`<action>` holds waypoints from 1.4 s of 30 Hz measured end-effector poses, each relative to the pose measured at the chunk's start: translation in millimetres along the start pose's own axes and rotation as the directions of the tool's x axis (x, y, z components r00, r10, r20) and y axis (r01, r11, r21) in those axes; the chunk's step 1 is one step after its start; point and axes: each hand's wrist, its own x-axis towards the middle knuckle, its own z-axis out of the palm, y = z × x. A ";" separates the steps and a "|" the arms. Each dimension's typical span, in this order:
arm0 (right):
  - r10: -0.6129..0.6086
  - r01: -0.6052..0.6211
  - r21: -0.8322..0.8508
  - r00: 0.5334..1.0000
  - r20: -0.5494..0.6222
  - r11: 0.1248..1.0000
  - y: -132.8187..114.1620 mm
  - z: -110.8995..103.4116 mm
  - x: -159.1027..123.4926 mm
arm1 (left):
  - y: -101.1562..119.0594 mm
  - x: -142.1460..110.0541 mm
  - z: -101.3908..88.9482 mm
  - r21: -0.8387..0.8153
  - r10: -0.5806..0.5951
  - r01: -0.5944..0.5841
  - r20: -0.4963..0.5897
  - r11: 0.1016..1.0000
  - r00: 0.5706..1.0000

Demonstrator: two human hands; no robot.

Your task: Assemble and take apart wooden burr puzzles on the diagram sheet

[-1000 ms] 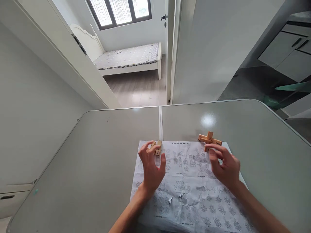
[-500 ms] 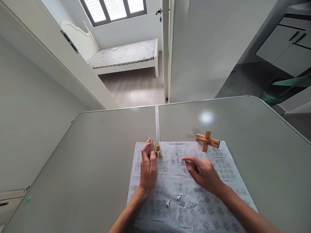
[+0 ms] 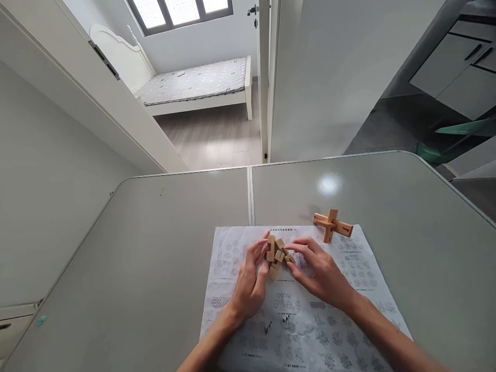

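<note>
Between my two hands is a cluster of small light-wood puzzle blocks (image 3: 279, 255), fitted partly together, one end bearing a dark mark. My left hand (image 3: 250, 281) grips the cluster from the left, fingers along its far side and thumb near the bottom. From the right, my right hand (image 3: 320, 268) pinches the marked block between thumb and fingers. Beneath lies a large printed sheet (image 3: 228, 279) covered with small puzzle diagrams. An orange-brown wooden cross puzzle (image 3: 332, 226) stands at the sheet's far right edge, apart from both hands.
The sheet rests on a grey-green table (image 3: 155, 268) with a pale edge strip and a seam down the middle. Small torn holes show in the paper. Past the table are a doorway, a bed (image 3: 197, 85) and, at right, white cabinets (image 3: 449, 75).
My left hand has carried the block cluster rightward and nearer to me. My right hand has closed in and taken hold of its right side. The cross puzzle stays put.
</note>
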 end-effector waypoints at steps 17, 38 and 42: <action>0.065 -0.065 -0.085 0.998 0.003 0.994 1.3 2.6 1.7 | -2.2 10.4 -8.2 0.478 0.169 -0.156 0.016 0.864 0.985; 0.139 -0.144 -0.055 0.986 -0.087 0.988 6.5 1.8 0.5 | 3.7 8.9 -5.4 0.635 0.252 -0.216 0.035 0.741 0.967; 0.193 -0.187 0.052 0.969 -0.154 0.981 7.9 0.6 0.0 | 7.9 6.4 -3.3 0.694 0.284 -0.267 0.093 0.668 0.954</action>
